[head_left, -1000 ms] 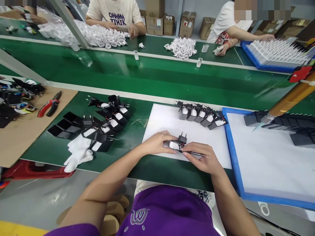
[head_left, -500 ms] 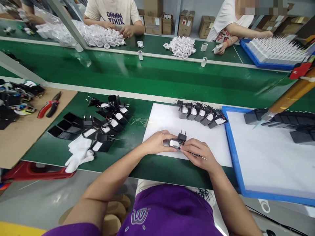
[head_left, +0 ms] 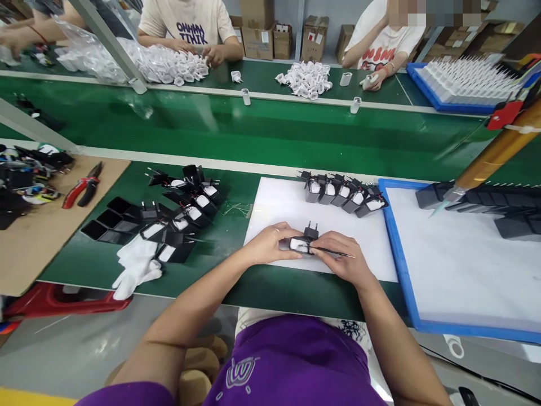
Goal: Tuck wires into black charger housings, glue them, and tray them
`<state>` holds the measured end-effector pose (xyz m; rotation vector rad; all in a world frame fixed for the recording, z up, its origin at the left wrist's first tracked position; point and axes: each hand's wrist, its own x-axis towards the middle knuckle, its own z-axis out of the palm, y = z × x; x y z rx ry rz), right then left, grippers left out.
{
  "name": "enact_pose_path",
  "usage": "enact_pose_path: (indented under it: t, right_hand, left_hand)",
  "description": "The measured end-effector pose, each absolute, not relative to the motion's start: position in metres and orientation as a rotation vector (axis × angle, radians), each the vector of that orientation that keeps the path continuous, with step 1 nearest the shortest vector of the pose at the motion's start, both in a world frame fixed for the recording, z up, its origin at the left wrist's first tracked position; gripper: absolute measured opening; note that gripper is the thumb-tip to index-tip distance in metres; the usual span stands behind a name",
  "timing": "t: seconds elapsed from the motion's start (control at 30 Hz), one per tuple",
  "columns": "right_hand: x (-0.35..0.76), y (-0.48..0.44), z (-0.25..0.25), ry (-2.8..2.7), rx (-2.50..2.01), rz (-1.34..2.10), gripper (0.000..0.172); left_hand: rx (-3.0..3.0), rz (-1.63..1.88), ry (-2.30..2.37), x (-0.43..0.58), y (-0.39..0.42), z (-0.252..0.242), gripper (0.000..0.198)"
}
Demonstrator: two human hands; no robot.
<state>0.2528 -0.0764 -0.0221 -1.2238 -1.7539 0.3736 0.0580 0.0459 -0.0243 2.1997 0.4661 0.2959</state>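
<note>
Left hand [head_left: 273,242] is gripping black adapter housing [head_left: 299,245] over white sheet's [head_left: 274,206] 6 o'clock edge; plug head [head_left: 311,232] sitting at 12 o'clock. Right hand [head_left: 340,256], 4 o'clock: fingers pinching thin tool [head_left: 336,252], tip contact unclear. Housing looking light, stiff, smooth; plug-head connection likely delicate, side walls suiting grip. 5 similar adapters [head_left: 342,195] lining up, 1 o'clock.

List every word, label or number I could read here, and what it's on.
"OHMMM TIHIK", roughly: cream shirt across the bench; spelling uncertain.
"W"-like outline: emblem on the wearer's purple shirt.
Red lettering on the white shirt: too blurred to read.
Labels on the cardboard boxes: too small to read.
</note>
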Motion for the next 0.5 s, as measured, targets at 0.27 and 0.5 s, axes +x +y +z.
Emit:
enact_pose_path:
  t: [0.27, 0.5]
  right_hand:
    - [0.252, -0.076, -0.021, -1.677, -1.247, 0.435, 0.010]
    - [0.273, -0.081, -0.021, -1.193, -1.088, 0.482, 0.004]
  left_hand:
    - [2.223, 0.271, 0.466, 0.059, 0.046, -0.022, 0.047]
    - [2.266, 0.250, 0.542, 0.059, 0.042, -0.022, 0.047]
